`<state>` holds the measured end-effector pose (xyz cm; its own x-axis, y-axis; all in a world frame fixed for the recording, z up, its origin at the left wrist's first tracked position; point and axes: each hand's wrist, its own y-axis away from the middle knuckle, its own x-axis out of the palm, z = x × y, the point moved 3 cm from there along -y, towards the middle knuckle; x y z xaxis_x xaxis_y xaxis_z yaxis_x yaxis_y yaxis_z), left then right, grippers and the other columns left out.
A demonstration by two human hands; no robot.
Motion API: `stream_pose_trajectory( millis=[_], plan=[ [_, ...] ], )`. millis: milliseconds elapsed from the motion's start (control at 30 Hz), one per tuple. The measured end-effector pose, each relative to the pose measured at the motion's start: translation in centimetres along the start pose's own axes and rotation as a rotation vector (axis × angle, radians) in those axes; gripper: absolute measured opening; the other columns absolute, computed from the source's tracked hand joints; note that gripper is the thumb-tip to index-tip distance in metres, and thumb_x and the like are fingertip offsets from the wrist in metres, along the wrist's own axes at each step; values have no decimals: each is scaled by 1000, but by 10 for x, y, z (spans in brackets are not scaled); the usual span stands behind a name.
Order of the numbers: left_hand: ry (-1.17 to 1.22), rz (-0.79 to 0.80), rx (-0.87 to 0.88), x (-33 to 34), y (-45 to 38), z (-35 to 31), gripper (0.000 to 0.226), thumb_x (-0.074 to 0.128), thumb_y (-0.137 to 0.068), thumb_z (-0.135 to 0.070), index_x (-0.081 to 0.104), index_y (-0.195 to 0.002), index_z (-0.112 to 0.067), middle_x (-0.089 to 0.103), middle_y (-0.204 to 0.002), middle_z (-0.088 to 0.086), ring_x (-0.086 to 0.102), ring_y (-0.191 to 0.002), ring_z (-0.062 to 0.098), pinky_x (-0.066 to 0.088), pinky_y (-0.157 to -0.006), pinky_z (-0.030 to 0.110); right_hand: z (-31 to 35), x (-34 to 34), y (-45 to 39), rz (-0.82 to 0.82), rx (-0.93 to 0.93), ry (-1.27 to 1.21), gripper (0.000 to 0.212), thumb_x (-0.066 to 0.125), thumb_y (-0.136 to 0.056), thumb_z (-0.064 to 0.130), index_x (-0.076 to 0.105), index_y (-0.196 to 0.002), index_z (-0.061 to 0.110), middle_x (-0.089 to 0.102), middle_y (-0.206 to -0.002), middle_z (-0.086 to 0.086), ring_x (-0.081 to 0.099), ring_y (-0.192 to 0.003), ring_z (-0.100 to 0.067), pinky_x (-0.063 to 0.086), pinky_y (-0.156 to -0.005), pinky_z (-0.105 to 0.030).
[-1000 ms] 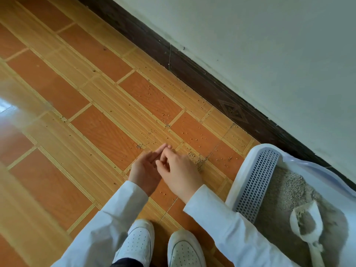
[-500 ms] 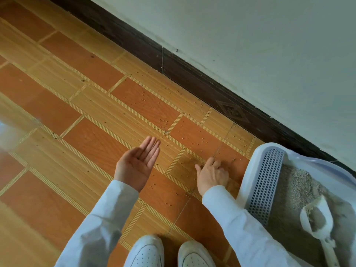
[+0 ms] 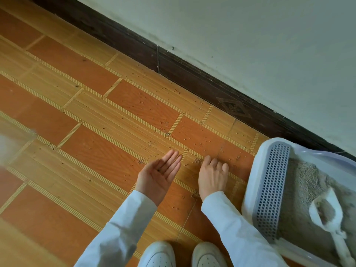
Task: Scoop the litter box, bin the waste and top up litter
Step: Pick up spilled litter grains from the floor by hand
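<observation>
Scoop [image 3: 327,211] unmoved in litter box [image 3: 250,189].

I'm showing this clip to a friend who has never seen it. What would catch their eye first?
Probably the two hands low in the middle: the left hand held palm up, the right hand palm down, fingertips at the litter grains scattered over the orange tiled floor. Next, at the right edge, the white litter box with a scoop lying in its grey litter.
</observation>
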<state>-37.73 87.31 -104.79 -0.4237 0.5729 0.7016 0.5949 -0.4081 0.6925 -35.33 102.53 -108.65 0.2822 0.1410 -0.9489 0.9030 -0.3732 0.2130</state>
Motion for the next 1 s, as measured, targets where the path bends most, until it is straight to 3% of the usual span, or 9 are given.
stream_pose_trajectory(
  millis=[133, 267, 400, 533, 667, 800, 900, 1000],
  plan=[
    [-16, -18, -14, -2, 3, 6, 41, 30, -98, -15, 56, -121, 8, 62, -124, 20, 60, -115, 32, 47, -96, 44, 0, 2, -2, -35, -32, -6, 4, 58, -88, 9, 58, -92, 9, 67, -75, -11, 61, -68, -27, 41, -75, -39],
    [-28, -40, 1, -6, 2, 11, 41, 31, -97, -15, 54, -122, 8, 62, -124, 20, 59, -116, 33, 45, -100, 43, -2, -2, -3, -87, -57, -47, 13, 70, -81, 12, 59, -85, 7, 65, -64, -11, 59, -57, -25, 43, -71, -39],
    [-37, -73, 16, -9, -2, 17, 42, 31, -97, -15, 54, -124, 8, 62, -123, 20, 59, -116, 32, 38, -108, 42, -1, -11, 4, -172, -92, -85, 14, 64, -88, 19, 59, -87, 6, 66, -65, -10, 59, -57, -25, 42, -69, -38],
    [-22, -66, 21, -8, -1, 20, 42, 31, -97, -16, 54, -124, 7, 62, -124, 20, 60, -115, 32, 45, -103, 41, -7, -4, 4, -97, -21, -40, 32, 51, -94, 40, 57, -93, 8, 67, -69, -10, 59, -61, -26, 38, -71, -39],
    [-18, -54, 34, -7, 1, 18, 41, 31, -97, -14, 54, -122, 8, 62, -123, 20, 59, -116, 33, 43, -104, 43, -8, 3, 5, -23, -108, 5, 10, 48, -96, 17, 52, -103, 11, 69, -84, -11, 62, -75, -26, 38, -81, -39],
    [-33, -51, 37, -6, 1, 16, 41, 30, -96, -13, 54, -122, 8, 62, -123, 19, 59, -116, 32, 46, -98, 43, -10, -3, 3, 38, -133, 11, 22, 41, -96, 9, 47, -117, 5, 69, -98, -11, 63, -90, -26, 35, -94, -39],
    [-38, -47, 38, -8, -2, 15, 41, 31, -97, -14, 54, -123, 8, 62, -124, 20, 59, -116, 31, 47, -97, 43, -6, -9, 5, -7, -136, -28, 18, 55, -91, 10, 54, -107, 3, 70, -79, -8, 62, -73, -23, 40, -85, -39],
    [-59, -51, 46, -11, -7, 17, 42, 31, -96, -14, 54, -123, 7, 62, -124, 19, 59, -116, 31, 46, -101, 41, 11, -20, 15, -206, -195, -195, 10, 66, -86, 13, 59, -90, 6, 62, -59, -2, 52, -53, -17, 43, -70, -35]
  ],
)
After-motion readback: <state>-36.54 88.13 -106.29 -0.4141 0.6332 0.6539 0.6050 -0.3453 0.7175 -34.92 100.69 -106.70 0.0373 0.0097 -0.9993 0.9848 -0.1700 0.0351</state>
